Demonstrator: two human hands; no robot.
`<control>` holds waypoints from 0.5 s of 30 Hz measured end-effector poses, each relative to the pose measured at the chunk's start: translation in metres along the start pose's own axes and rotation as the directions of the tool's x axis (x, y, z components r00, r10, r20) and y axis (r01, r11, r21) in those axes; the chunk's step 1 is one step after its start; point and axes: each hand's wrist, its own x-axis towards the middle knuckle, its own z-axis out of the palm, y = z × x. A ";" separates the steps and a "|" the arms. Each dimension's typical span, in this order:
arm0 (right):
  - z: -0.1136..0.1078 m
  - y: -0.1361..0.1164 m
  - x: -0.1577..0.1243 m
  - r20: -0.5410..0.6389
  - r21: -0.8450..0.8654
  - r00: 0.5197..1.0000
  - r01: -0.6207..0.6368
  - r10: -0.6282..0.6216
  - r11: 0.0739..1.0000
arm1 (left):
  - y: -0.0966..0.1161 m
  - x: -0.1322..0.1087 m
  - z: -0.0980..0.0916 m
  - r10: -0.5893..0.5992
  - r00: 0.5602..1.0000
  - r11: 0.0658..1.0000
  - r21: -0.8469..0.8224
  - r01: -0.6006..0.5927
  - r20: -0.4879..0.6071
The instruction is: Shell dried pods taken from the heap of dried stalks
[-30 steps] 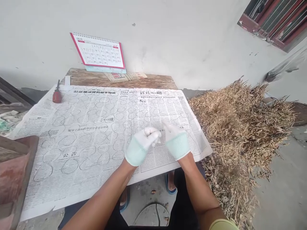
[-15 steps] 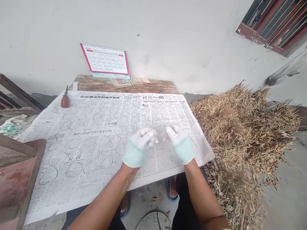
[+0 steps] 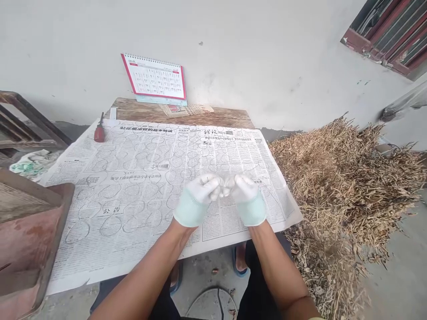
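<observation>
Both my hands wear white gloves with pale green cuffs. My left hand (image 3: 199,197) and my right hand (image 3: 246,197) are curled into loose fists, and their knuckles meet above a large newspaper sheet (image 3: 133,178) spread over a low wooden table (image 3: 213,118). Whether the fingers pinch anything is hidden. Pen-drawn ovals cover the newspaper.
A red-handled screwdriver (image 3: 99,132) lies at the paper's far left corner. A desk calendar (image 3: 156,80) leans on the white wall. A heap of dry stalks and pods (image 3: 340,178) fills the floor to the right. A rusty red box (image 3: 26,231) stands at left.
My right hand's fingers were stretched out a second ago; now they are curled. Both hands have come together, fist to fist. The view has shifted slightly.
</observation>
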 end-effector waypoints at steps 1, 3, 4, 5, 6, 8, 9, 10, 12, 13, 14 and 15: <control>0.000 0.000 0.000 0.001 0.005 1.000 0.012 -0.013 1.000 | 0.000 0.000 0.000 -0.012 1.000 0.999 -0.040 0.013 0.027; 0.001 -0.001 0.000 0.004 0.061 0.999 0.045 -0.045 0.997 | 0.000 0.000 0.000 -0.024 0.999 0.997 -0.069 0.026 0.033; 0.002 -0.002 -0.001 0.002 0.096 0.998 0.059 -0.059 0.994 | 0.000 0.000 0.000 -0.023 1.000 0.998 -0.050 0.024 0.012; 0.002 -0.002 -0.001 0.002 0.127 0.998 0.065 -0.066 0.990 | 0.000 0.000 0.001 -0.018 1.000 0.999 -0.027 0.017 -0.017; 0.003 -0.002 -0.002 0.003 0.147 0.998 0.063 -0.064 0.987 | 0.001 0.000 0.001 -0.010 0.999 1.000 -0.005 0.009 -0.047; 0.004 -0.002 -0.002 0.006 0.145 0.999 0.041 -0.042 0.989 | 0.002 0.000 0.001 0.010 0.996 1.000 0.030 -0.007 -0.089; 0.003 -0.001 -0.002 0.005 0.133 1.000 0.027 -0.028 0.991 | 0.003 0.001 0.001 0.014 0.996 0.999 0.044 -0.010 -0.094; 0.003 0.000 -0.002 0.004 0.118 1.000 0.015 -0.016 0.993 | 0.003 0.001 0.001 0.015 0.996 0.998 0.060 -0.009 -0.090; 0.001 0.002 -0.001 0.006 0.105 1.000 0.001 -0.002 0.994 | 0.003 0.000 -0.001 0.006 0.998 0.995 0.096 0.000 -0.068; 0.000 0.003 0.000 0.010 0.111 1.000 -0.002 0.001 0.994 | 0.003 0.000 -0.002 0.000 0.999 0.994 0.109 0.006 -0.053; -0.002 0.004 0.001 0.013 0.120 1.000 -0.007 0.006 0.993 | 0.002 -0.001 -0.004 -0.007 0.999 0.993 0.119 0.011 -0.036; -0.003 0.004 0.002 0.016 0.124 1.000 -0.020 0.018 0.992 | 0.001 -0.001 -0.005 -0.014 1.000 0.992 0.128 0.017 -0.025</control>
